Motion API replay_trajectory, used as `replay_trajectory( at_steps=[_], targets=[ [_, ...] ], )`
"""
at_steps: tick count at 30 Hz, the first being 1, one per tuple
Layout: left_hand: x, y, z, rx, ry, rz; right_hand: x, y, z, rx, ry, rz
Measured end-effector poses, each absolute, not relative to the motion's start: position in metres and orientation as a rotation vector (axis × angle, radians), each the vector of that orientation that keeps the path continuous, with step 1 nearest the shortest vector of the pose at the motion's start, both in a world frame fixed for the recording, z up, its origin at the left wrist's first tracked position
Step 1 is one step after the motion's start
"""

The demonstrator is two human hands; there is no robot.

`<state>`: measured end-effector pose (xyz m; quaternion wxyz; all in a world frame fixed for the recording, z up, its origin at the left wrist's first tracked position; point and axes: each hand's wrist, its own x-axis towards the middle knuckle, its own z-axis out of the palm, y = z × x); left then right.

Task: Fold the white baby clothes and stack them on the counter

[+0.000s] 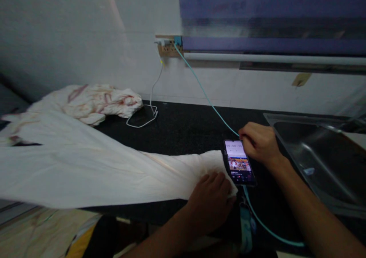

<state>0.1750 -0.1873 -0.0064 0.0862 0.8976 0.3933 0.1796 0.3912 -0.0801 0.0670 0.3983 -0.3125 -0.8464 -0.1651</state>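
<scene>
A long white garment (114, 170) stretches across the dark counter from the left, its narrow end spread flat near the middle. My left hand (213, 193) lies on that end, fingers curled against the fabric close to its edge. Just right of the cloth is a lit phone (238, 164), its screen showing a timer above a colourful picture. My right hand (260, 141) is closed at the phone's upper right corner, where the light blue cable (204, 92) meets the fingers. What they hold, if anything, is hidden.
Bunched cloth with reddish-brown markings (105, 99) lies at the back left. A white cable (141, 126) loops beside it, up to the wall socket (170, 48). On the right is a metal sink (303, 155). A teal strap (246, 227) hangs at the front edge.
</scene>
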Motion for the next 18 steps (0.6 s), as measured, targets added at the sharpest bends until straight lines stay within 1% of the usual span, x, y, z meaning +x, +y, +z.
replay_trajectory(
  at_steps=[3,6,10,14,16,18],
  targets=[
    [0.175,-0.188,-0.005,2.718,1.169,0.543,0.377,-0.088,0.066,-0.704,-2.266,-0.32],
    [0.174,-0.189,-0.005,2.774,1.152,0.578,0.356,-0.101,0.063,-0.67,-2.482,-0.136],
    [0.174,-0.189,-0.013,2.841,1.051,0.778,0.327,-0.125,0.062,-0.891,-2.819,0.079],
    [0.174,-0.187,-0.024,2.858,0.998,0.993,0.306,-0.145,0.06,-1.145,-2.863,0.037],
    [0.172,-0.188,-0.028,2.832,1.067,1.061,0.301,-0.152,0.057,-1.167,-2.771,-0.005],
    [0.17,-0.19,-0.033,2.842,1.087,1.056,0.298,-0.156,0.052,-1.1,-2.65,-0.037]
  ],
)
